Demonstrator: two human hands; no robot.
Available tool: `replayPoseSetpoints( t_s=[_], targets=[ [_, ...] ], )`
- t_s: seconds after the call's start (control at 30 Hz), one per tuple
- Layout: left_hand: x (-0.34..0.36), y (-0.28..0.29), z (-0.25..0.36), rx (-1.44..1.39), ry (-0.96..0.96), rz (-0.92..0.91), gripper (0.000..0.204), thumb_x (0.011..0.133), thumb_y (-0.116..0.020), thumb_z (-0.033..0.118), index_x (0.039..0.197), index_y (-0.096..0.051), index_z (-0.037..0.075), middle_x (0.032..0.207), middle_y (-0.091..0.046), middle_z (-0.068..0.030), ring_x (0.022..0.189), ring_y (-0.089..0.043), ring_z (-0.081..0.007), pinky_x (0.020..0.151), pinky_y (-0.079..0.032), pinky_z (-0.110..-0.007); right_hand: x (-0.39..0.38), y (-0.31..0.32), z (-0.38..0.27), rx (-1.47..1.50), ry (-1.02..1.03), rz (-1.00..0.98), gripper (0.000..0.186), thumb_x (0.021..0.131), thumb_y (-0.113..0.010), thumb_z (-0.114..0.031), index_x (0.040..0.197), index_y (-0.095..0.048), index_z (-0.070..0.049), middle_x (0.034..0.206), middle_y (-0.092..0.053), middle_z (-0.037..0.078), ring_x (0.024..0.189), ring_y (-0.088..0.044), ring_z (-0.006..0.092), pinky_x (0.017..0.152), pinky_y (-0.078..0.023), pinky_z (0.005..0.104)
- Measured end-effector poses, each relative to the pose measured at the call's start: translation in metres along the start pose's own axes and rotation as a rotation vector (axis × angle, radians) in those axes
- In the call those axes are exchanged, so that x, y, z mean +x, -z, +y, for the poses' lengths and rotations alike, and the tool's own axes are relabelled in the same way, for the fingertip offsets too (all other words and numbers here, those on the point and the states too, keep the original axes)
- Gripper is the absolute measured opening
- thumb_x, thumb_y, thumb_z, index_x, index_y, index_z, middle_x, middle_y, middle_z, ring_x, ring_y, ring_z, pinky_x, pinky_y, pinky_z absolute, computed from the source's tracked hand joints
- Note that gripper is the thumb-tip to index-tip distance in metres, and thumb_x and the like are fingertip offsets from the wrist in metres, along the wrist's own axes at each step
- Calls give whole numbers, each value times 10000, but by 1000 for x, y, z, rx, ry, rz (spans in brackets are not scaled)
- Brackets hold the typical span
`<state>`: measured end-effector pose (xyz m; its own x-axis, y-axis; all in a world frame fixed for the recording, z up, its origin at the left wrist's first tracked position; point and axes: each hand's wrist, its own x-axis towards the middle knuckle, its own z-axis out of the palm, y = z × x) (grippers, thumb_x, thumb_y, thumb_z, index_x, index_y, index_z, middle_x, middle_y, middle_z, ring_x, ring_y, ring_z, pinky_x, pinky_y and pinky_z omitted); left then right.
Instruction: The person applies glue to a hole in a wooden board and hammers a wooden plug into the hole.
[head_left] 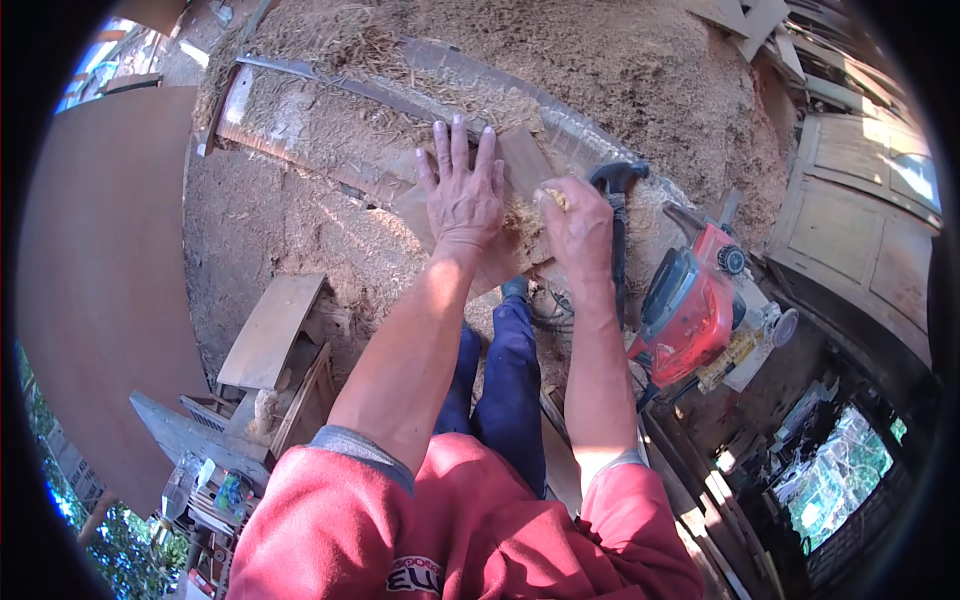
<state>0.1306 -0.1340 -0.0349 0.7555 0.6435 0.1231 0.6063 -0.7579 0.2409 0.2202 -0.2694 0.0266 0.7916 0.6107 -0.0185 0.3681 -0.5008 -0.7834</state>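
My left hand (462,190) lies flat with fingers spread on a light wooden board (523,158), which is tilted on the workbench. Beside it, my right hand (578,222) is closed over the board's right side. A pale yellow clump that looks like wood shavings (556,198) shows between its thumb and fingers. More loose shavings (522,222) lie on the board between the hands. Just right of my right hand rests a claw hammer (619,178) with a dark head and handle; the hand is not holding it.
A red power tool (695,310) sits to the right, near a panelled wooden door (855,235). Sawdust (640,75) covers the ground beyond the bench (300,125). At left stand a large brown panel (110,270) and a small board (272,330) on a wooden frame.
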Motion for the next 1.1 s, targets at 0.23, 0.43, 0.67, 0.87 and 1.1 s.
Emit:
replayPoseSetpoints(
  t_s=[0.23, 0.43, 0.67, 0.87, 1.1],
  targets=[
    [1, 6, 13, -17, -25, -182, 593, 1002, -477, 360, 1562, -388, 185, 1650, -295, -134, 1563, -174, -353, 1251, -139, -571, 79, -53, -42, 137, 236, -171, 174, 868, -722, -147, 996, -743, -31, 982, -727, 188, 931, -705, 350, 840, -548, 388],
    [-13, -4, -7, -696, -39, -59, 554, 1066, -360, 319, 1604, -274, 214, 1651, -293, -73, 1550, -230, -247, 1283, -175, -397, 98, -146, -83, -119, 436, -490, 167, 850, -669, -124, 980, -725, -36, 955, -698, 195, 933, -682, 373, 860, -552, 444],
    [-2, 13, 16, -792, 435, -277, 603, 951, -527, 202, 1538, -405, 137, 1616, -382, -76, 1524, -318, -233, 1261, -224, -471, 82, -78, -81, -8, 441, -253, 271, 917, -655, -127, 1164, -702, -26, 1162, -699, 176, 1036, -690, 345, 917, -558, 413],
    [-3, 7, -3, -164, -89, -49, 535, 929, -499, 145, 1463, -521, 125, 1586, -435, -82, 1528, -313, -265, 1265, -183, -509, -5, -11, 12, -337, 227, -40, 520, 950, -639, -221, 1379, -555, 61, 1392, -580, 261, 1313, -542, 404, 1118, -422, 485],
    [-1, 1, 3, -158, -124, -31, 543, 929, -497, 130, 1471, -511, 139, 1597, -420, -78, 1529, -311, -264, 1263, -185, -506, -80, -29, 19, -597, 261, -220, 829, 908, -676, -432, 1515, -388, 54, 1603, -346, 255, 1510, -290, 422, 1230, -194, 600]
  ],
)
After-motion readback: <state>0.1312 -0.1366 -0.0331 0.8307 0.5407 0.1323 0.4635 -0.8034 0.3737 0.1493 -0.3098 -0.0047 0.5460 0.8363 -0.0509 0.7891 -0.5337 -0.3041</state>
